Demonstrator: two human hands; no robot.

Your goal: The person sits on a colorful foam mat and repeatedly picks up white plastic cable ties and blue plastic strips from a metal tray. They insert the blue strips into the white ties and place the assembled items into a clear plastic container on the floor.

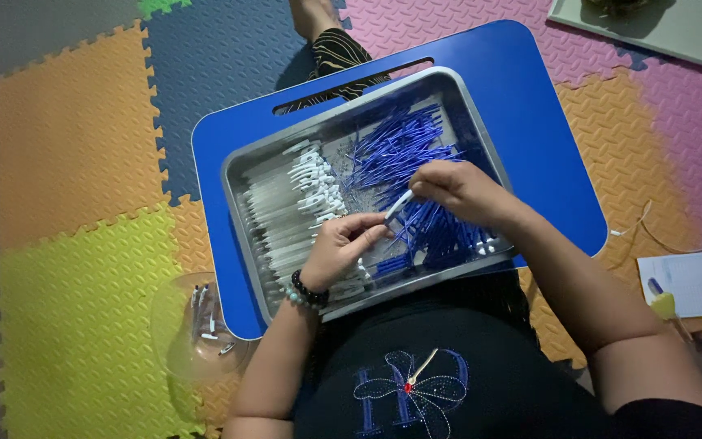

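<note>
Over a metal tray (245, 175), the right hand (457, 189) pinches a white pen barrel (400, 203) toward the left hand (343, 244), which is curled at seven o'clock to steady its tip.

- The left hand (341, 244) has the fingers curled inward, with the thumb and forefinger pinched together, and a bead bracelet sits on its wrist.
- The right hand (457, 189) is just beside it, a little farther from the body, palm down, fingertips pinched.
- Both forearms are bare and come up from the body, bent at the elbows.
</note>
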